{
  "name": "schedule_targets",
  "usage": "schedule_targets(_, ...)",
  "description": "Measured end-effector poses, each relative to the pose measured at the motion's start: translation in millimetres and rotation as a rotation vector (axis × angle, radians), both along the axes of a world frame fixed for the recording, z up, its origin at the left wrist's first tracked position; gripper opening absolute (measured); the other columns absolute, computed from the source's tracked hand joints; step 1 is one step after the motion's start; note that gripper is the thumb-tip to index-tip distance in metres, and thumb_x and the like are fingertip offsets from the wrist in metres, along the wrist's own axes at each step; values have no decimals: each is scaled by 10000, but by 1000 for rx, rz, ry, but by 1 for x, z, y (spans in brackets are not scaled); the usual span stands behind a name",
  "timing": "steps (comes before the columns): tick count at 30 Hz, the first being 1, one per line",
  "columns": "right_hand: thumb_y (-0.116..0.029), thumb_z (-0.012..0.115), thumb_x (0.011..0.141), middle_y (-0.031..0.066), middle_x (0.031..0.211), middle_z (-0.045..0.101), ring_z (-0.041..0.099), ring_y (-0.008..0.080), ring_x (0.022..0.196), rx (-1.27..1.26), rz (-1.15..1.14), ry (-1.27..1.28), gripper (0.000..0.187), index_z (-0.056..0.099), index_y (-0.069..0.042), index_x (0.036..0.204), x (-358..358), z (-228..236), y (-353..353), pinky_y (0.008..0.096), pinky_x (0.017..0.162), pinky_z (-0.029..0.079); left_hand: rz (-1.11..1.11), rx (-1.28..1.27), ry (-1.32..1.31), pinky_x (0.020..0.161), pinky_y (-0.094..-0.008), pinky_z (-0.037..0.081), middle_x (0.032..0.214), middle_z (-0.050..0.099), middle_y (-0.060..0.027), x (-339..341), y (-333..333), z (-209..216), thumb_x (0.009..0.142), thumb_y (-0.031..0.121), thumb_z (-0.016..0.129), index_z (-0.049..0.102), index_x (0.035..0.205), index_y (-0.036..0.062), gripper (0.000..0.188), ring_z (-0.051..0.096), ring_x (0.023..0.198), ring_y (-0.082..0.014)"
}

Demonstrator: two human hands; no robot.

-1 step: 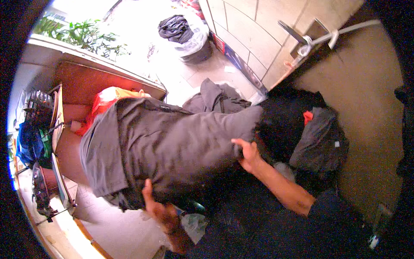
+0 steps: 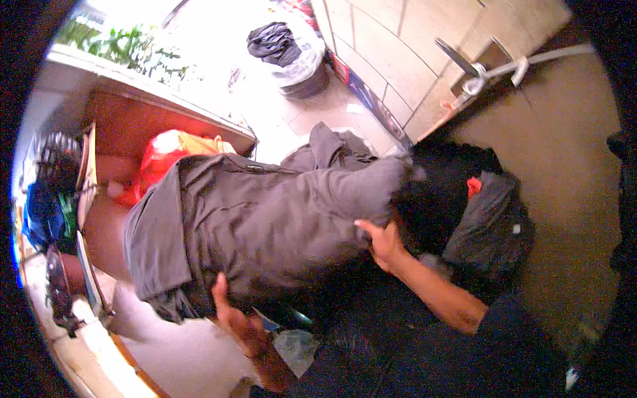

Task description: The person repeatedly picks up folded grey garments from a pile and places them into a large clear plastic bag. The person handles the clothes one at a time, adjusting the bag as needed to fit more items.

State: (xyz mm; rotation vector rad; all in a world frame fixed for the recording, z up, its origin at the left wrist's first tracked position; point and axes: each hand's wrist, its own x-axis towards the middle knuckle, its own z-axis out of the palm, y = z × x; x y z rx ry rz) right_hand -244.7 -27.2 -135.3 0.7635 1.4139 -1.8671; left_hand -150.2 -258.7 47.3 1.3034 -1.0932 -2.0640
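Note:
A large dark grey garment [image 2: 265,212], wrinkled and laid partly folded over, stretches across the middle in front of me. At its near left edge, my left hand [image 2: 237,320] grips it with the thumb on top and the fingers out of sight underneath. My right hand [image 2: 383,244] has hold of the near right part in the same way, thumb pointing left over the cloth. Another grey cloth piece [image 2: 332,147] lies just behind the garment. To the right are black fabric [image 2: 438,186] and a dark grey bundle [image 2: 494,215] with a small white tag.
A red and orange bag [image 2: 169,156] sits behind the garment's left end. Shelving with a blue bag [image 2: 43,215] runs along the left. Further back stands a bin [image 2: 305,83] lined with clear plastic, dark cloth inside. A door handle [image 2: 458,56] with white cord is at upper right.
Both hands keep their hold on the garment. Everything in view has shifted slightly, and the cloth has barely moved.

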Motion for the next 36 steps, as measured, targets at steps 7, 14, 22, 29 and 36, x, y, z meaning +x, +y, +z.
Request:
schedule_targets(7, -151, 731, 909, 176, 1415, 630, 594, 327, 1303, 355, 814, 573, 600, 543, -33, 1466, 0, -9, -21, 416, 1147, 453, -746, -787, -282, 951, -436, 551, 1085, 740, -155, -89, 4, -46, 824, 247, 808, 751, 1099, 31, 354, 705, 1010, -321)
schedule_targets(14, -207, 691, 978, 157, 1449, 614, 576, 270, 1317, 77, 613, 287, 507, 576, -39, 1442, -2, -98, -31, 408, 1140, 446, -996, -1636, -82, 1113, -786, 331, 1279, 620, -247, -159, 4, -74, 947, 303, 560, 702, 1186, 143, 321, 585, 1254, -484)
schedule_targets(22, -268, 659, 1033, 154, 1430, 649, 613, 210, 1277, 293, 1047, 383, 432, 631, -29, 1391, 43, -217, -158, 401, 1100, 467, -1410, -1329, -169, 1268, -621, 234, 1324, 637, -96, -85, -73, -369, 930, 252, 593, 692, 1200, 205, 291, 533, 1378, -320)
schedule_targets(29, -151, 774, 905, 121, 1050, 771, 731, 270, 996, 416, 1165, 964, 154, 746, -50, 1019, -121, -99, -288, 390, 954, 558, -1364, -1068, -89, 1285, -596, 228, 1507, 532, -77, -37, -85, -433, 662, 148, 848, 667, 1278, 172, 642, 372, 1517, -328)
schedule_targets(36, -519, 829, 820, 272, 1410, 563, 527, 464, 1339, 1126, 1645, 821, 750, 567, -313, 1492, -201, -278, -405, 559, 1077, 472, -385, -239, -34, 677, -323, 597, 991, 726, -95, -84, -208, -473, 1040, 160, 609, 659, 1110, 17, 167, 704, 763, -164)
